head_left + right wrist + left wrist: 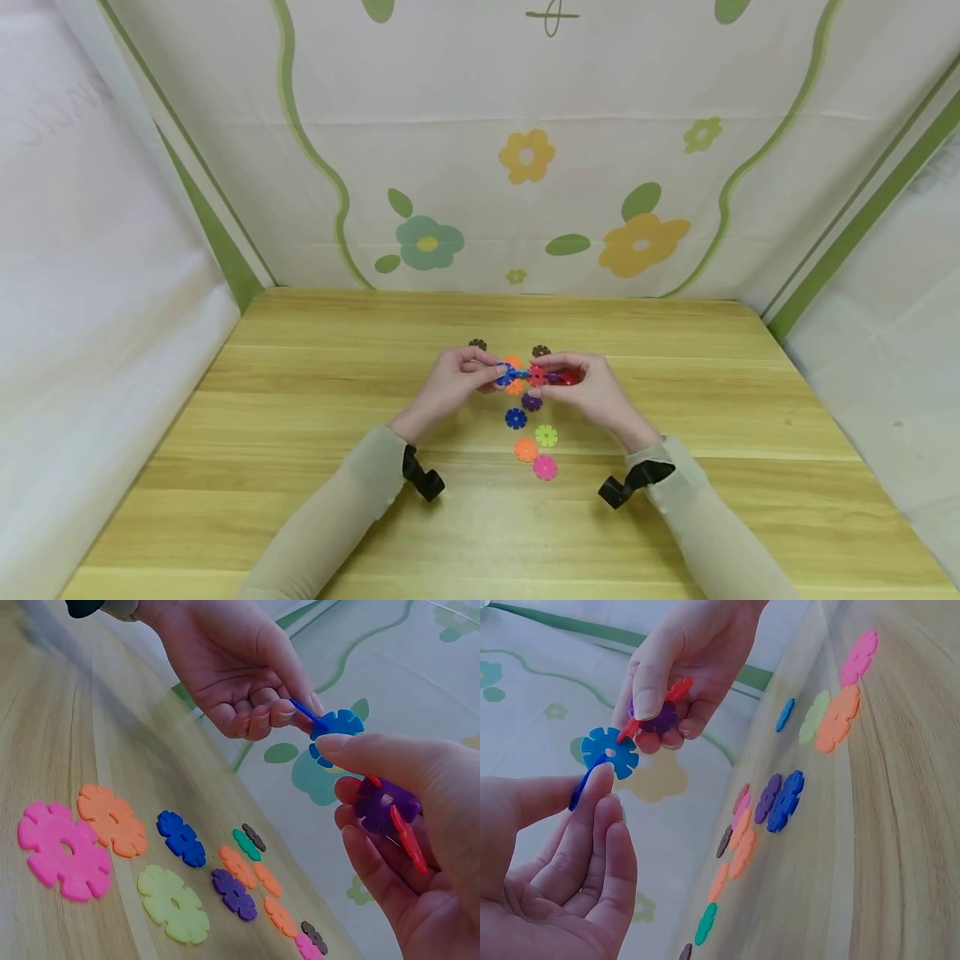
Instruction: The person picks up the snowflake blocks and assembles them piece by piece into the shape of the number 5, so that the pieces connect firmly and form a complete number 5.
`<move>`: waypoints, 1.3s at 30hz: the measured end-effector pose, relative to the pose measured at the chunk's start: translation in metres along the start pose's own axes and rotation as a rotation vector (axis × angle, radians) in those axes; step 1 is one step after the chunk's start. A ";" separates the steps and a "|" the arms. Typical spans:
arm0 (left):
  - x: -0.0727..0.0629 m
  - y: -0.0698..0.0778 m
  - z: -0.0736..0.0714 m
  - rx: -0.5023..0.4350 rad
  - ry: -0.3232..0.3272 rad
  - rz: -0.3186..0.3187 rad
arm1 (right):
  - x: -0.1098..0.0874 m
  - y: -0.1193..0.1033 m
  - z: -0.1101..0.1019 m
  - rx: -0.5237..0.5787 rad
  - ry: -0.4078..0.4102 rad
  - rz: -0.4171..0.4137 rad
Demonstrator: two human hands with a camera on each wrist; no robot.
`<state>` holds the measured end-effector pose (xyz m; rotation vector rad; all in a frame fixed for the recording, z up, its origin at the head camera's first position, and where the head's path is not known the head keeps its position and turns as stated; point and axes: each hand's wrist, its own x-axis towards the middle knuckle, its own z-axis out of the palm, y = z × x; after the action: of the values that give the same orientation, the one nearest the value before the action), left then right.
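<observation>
Several notched plastic snowflake discs are slotted together in a short chain held over the table. My left hand (455, 382) pinches the dark blue disc (577, 793) at one end between thumb and index finger. That disc meets a light blue disc (604, 744), which joins a red disc (628, 730). Past it come a purple disc (665, 720) and another red disc (409, 840). My right hand (592, 390) grips the chain around its red and purple discs, with the fingers partly covering them. How deep the blue discs sit in each other's slots cannot be told.
Loose discs lie flat below the hands: pink (545, 467), orange (526, 450), yellow-green (546, 435), dark blue (515, 418) and purple (532, 402). Farther back are brown discs (477, 344) and a green disc (247, 844). Patterned cloth walls (450, 167) border the wooden table (337, 333).
</observation>
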<state>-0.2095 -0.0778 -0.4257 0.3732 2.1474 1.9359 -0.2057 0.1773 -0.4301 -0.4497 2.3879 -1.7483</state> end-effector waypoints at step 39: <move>0.067 -0.032 -0.073 0.354 0.088 -0.036 | -0.002 0.003 -0.007 -0.043 0.060 -0.022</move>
<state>-0.2978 -0.1269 -0.4498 0.3103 2.5390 1.5770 -0.2059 0.1852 -0.4308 -0.4375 2.4752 -1.7465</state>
